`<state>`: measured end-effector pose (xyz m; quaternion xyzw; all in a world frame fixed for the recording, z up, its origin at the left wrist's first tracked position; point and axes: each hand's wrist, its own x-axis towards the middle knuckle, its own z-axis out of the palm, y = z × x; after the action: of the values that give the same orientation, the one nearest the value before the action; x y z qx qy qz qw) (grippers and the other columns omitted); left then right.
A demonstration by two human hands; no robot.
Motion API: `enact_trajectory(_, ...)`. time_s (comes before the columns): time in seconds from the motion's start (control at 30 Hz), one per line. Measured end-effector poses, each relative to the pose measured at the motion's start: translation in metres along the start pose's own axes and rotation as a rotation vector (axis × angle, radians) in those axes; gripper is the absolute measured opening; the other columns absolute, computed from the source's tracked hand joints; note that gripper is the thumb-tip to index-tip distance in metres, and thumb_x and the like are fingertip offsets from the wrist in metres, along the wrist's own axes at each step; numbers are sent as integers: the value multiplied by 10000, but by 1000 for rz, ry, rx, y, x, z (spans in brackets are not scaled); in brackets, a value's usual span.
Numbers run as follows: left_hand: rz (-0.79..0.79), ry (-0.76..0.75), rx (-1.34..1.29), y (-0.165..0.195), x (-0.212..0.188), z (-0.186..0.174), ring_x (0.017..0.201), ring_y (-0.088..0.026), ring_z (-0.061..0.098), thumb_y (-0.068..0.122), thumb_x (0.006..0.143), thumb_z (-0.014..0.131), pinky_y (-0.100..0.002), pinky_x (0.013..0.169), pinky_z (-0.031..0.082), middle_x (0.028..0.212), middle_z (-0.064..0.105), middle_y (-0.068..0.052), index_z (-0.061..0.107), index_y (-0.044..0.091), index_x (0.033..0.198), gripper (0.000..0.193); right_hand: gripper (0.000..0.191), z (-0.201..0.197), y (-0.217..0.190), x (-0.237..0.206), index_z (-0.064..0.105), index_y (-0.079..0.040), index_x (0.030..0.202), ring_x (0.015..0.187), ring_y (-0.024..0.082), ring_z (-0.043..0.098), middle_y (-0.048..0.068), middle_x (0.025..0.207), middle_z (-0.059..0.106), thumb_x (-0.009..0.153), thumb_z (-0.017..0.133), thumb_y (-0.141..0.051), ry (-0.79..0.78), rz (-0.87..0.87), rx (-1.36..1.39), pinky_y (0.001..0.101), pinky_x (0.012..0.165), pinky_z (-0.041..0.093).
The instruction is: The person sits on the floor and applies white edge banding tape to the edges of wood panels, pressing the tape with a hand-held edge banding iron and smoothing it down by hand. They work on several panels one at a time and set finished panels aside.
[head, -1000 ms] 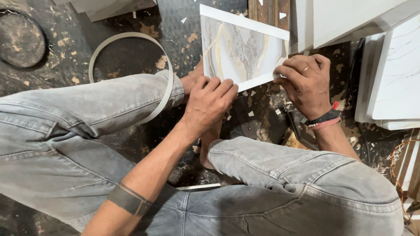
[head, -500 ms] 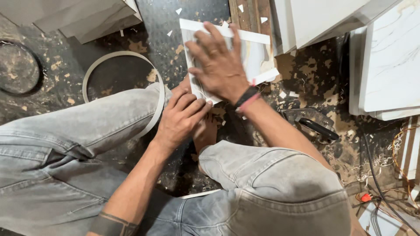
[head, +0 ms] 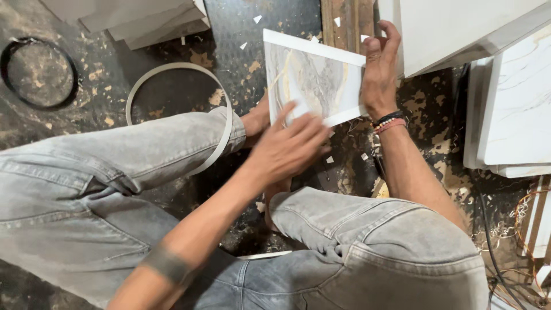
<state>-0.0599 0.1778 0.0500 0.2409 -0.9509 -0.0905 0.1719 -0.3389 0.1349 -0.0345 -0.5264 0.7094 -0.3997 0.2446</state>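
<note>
Marble-patterned panel now lies on the dusty floor between the knees, right hand shifted to clasp its right edge, left hand open, blurred, sweeping its near edge.

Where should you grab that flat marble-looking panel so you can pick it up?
Best by its long side edges. The marble-patterned panel is thin and flat, so pinch the rim, thumb on top. The right hand already grips the right edge; the left hand sits at the near edge.
</note>
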Motion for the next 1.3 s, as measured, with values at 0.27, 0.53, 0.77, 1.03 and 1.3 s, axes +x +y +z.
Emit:
enact_trajectory(0.27, 14, -185, 42, 1, 15, 30, 1607, -254, 171, 532, 1066, 461, -472, 1316, 120, 1724, 217, -138, 232, 1, 1650, 822, 810, -1, -1, -6, 302, -102, 1600, 1213, 300, 656, 150, 1294, 637, 1108, 214, -739, 47, 33, -143, 495, 1090, 519)
enact_trajectory(0.53, -2, -265, 316, -20, -73, -32, 1559, -169, 239, 422, 1035, 486, -468, 1275, 159, 1690, 300, -12, 296, 132, 1630, 689, 908, -1, -25, -8, 289, -122, 1590, 1286, 319, 580, 179, 1327, 579, 1007, 152, -804, 52, 84, -289, 558, 1097, 435)
enact_trajectory(0.77, -557, -70, -315, -10, -68, -26, 1295, -283, 523, 398, 1015, 586, -465, 1100, 403, 1398, 567, -131, 500, 84, 1409, 511, 702, 18, -83, -24, 404, -77, 1557, 1538, 329, 317, 175, 1559, 439, 1111, 416, -618, 88, -415, -1144, 609, 1204, 122)
enact_trajectory(1.03, -1125, -128, -1016, -2, -43, 7, 763, -332, 655, 422, 1013, 559, -431, 715, 519, 824, 696, -207, 694, 54, 1221, 444, 735, 59, -103, -39, 488, -229, 1495, 1554, 264, 154, 89, 1585, 343, 906, 759, -575, -176, -505, -618, 666, 1237, 15)
enact_trajectory(1.3, -971, -27, -972, -8, -53, 14, 880, -283, 712, 417, 1031, 551, -381, 814, 529, 992, 731, -158, 655, 35, 1208, 434, 863, -6, -15, -10, 222, -228, 1655, 1600, 339, 242, 150, 1676, 314, 1027, 220, -820, -4, -103, -224, 653, 1303, 170)
